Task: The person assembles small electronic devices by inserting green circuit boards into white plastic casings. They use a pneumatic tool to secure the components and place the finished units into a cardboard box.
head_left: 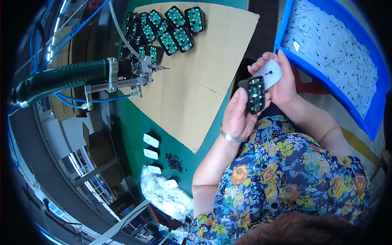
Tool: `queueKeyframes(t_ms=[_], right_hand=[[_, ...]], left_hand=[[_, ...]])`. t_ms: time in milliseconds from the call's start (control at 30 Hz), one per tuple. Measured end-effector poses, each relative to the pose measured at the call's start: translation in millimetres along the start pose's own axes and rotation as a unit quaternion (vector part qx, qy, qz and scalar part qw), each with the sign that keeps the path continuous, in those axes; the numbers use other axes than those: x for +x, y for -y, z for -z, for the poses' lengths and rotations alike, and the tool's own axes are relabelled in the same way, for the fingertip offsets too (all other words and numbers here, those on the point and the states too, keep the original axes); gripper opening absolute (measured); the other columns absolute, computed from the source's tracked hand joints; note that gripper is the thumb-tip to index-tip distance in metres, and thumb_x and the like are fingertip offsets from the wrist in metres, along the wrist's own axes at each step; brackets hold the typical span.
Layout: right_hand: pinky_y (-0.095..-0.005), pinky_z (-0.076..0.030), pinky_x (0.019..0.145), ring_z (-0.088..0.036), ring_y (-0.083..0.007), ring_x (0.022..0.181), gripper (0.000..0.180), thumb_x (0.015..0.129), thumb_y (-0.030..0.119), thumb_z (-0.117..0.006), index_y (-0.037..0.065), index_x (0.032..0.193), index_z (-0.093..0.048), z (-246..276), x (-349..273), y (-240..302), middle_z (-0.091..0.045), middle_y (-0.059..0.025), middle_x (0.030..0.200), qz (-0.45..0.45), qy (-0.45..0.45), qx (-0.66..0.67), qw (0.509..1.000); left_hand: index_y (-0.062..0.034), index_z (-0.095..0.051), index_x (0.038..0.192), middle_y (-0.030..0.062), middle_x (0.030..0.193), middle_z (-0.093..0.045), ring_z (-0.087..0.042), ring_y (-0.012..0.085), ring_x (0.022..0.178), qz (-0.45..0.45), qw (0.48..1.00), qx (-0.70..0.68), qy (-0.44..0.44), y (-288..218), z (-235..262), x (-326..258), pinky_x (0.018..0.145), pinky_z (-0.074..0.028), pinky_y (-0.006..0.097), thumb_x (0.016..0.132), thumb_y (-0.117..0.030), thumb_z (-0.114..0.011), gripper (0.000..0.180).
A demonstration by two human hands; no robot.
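Note:
My left hand [236, 116], with a bracelet on its wrist, grips a small black housing [256, 98] with a green circuit board facing up. Close behind it, my right hand [287, 83] holds a white plastic cover [272, 73] with a small dark mark on it. The cover is tilted beside the housing's far end; whether the two touch I cannot tell. Both hands are over the right edge of a cardboard sheet [183, 81], near the blue bin [280, 38], which is full of similar white covers [326, 45].
Several black housings with green boards [179, 38] stand at the cardboard's far left. A dark green power screwdriver [69, 77] on a bracket reaches in from the left, with hoses around it. Small black screws [174, 162], white-topped units [151, 140] and a plastic bag [163, 196] lie on the green table.

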State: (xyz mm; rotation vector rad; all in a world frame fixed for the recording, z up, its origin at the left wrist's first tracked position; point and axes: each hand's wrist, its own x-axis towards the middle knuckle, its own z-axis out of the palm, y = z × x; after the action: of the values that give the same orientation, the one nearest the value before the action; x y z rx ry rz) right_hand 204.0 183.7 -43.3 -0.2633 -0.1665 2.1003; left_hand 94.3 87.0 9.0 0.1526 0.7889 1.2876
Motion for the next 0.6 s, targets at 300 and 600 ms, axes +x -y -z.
queueKeyframes(t_ms=[300, 600], right_hand=[[-0.0389, -0.042, 0.089, -0.053, -0.0247, 0.097, 0.066, 0.086, 0.06, -0.027, 0.002, 0.108, -0.048, -36.0, -12.7, -12.2, -0.057, -0.0122, 0.099, -0.099, -0.068, 0.023, 0.993], [-0.0357, -0.035, 0.097, -0.046, -0.0217, 0.11, 0.071, 0.088, 0.059, -0.018, 0.001, 0.126, -0.033, -34.4, -21.2, -26.9, -0.051, -0.0112, 0.113, -0.118, -0.019, -0.025, 0.993]], left_hand=[[0.001, -0.042, 0.121, 0.0157, 0.101, -0.056, -0.056, 0.0262, 0.09, -0.361, 0.709, 0.586, -0.156, -8.6, -12.4, -6.1, 0.076, -0.046, 0.033, 0.068, -0.011, -0.071, 0.062], [0.0024, -0.044, 0.118, 0.0156, 0.099, -0.058, -0.054, 0.0315, 0.086, -0.375, 0.586, 0.706, -0.133, -5.4, -5.4, 4.5, 0.074, -0.045, 0.037, 0.067, -0.021, -0.072, 0.063]])
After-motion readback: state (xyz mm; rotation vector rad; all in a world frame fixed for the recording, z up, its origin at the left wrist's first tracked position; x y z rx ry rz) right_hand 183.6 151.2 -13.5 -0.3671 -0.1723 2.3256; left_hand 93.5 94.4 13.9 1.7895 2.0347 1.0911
